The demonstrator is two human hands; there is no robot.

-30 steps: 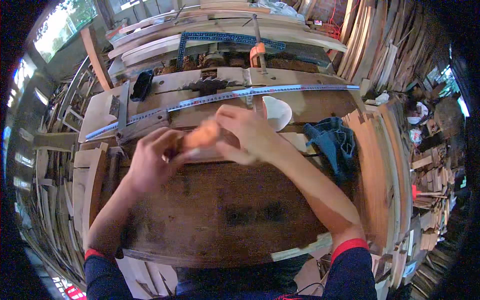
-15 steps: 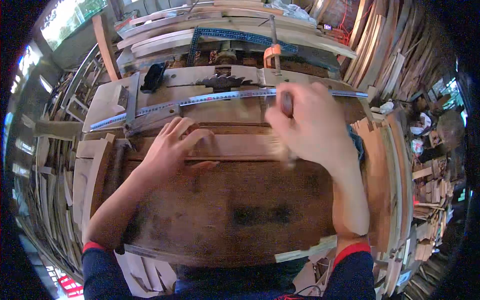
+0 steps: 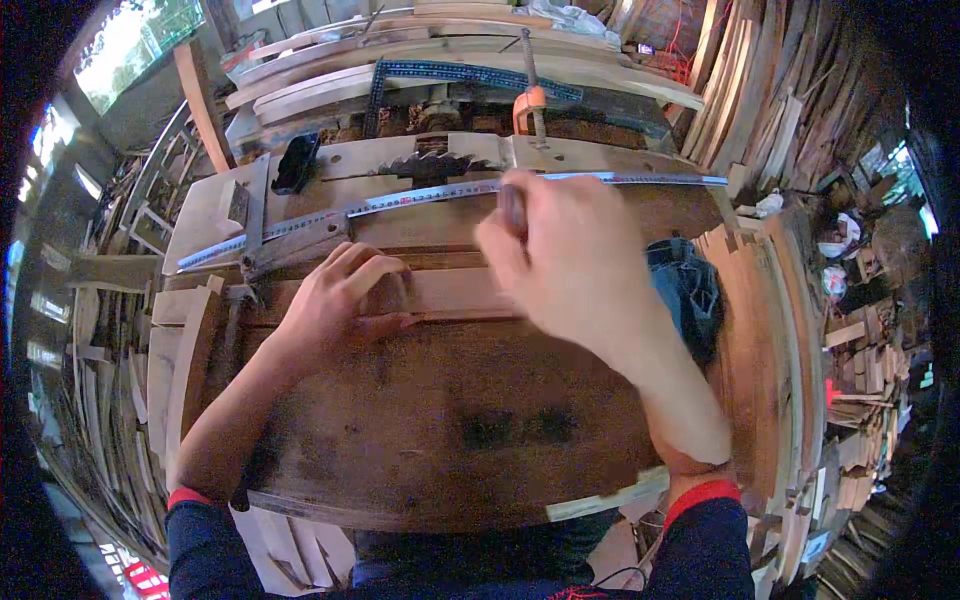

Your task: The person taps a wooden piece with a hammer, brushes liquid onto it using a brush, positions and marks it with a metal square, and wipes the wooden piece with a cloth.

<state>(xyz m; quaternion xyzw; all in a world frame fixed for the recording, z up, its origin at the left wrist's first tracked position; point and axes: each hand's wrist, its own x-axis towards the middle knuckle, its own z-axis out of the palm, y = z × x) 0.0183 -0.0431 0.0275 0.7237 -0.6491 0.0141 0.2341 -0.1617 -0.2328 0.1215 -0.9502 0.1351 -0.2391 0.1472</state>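
Note:
A narrow wooden strip lies crosswise on the dark wooden bench. My left hand grips the strip near its left part, fingers curled over the far side and thumb along the near side. Above the strip, my right hand is closed in a fist around a dark-handled tool. Only the handle's end pokes out; its working end is hidden and the hand is blurred. Beyond both hands a white measuring tape stretches across the bench.
A toothed circular saw blade rises from the table behind the tape. Also there are an orange clamp, a black holder and a blue perforated angle bar. Blue cloth lies at the right beside stacked boards.
My right hand has moved left along the strip with the tool, uncovering the blue cloth. My left hand stays on the strip. The whole view has shifted slightly.

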